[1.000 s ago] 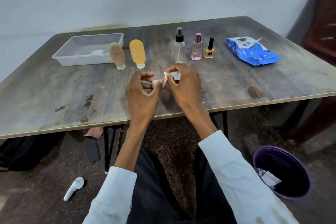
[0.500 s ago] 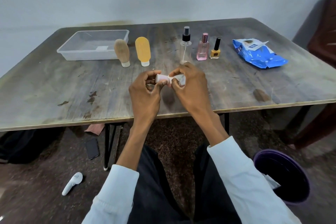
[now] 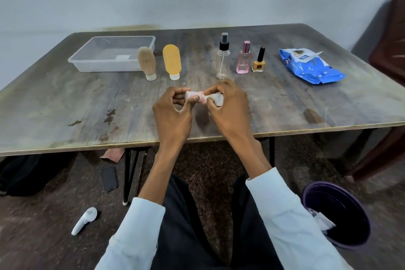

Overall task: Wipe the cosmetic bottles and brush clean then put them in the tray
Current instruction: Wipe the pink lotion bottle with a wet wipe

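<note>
- The person is wiping 1 small thing now. The left hand (image 3: 173, 112) curls its fingers round a small white and pink item (image 3: 194, 96). It is too hidden to tell if it is the brush or a little bottle.
- The right hand (image 3: 228, 107) pinches a white wipe (image 3: 218, 99) against the end of that item. Both hands are above the table (image 3: 65, 116), near its front edge, in the middle.
- The next move looks like this: finish rubbing, then carry the item far to the left and set it in the tray.
- Farther back stand 2 tubes, a tan tube (image 3: 146, 62) and a yellow tube (image 3: 171, 61), just beside the tray.
- To the right stand a clear spray bottle (image 3: 223, 59), a pink bottle (image 3: 243, 58) and a yellow nail polish (image 3: 259, 61). All 5 still need wiping.
- The clear tray (image 3: 92, 66) sits by the back left corner, well apart from the hands.
- A blue wipes pack (image 3: 311, 68) lies toward the right edge.
</note>
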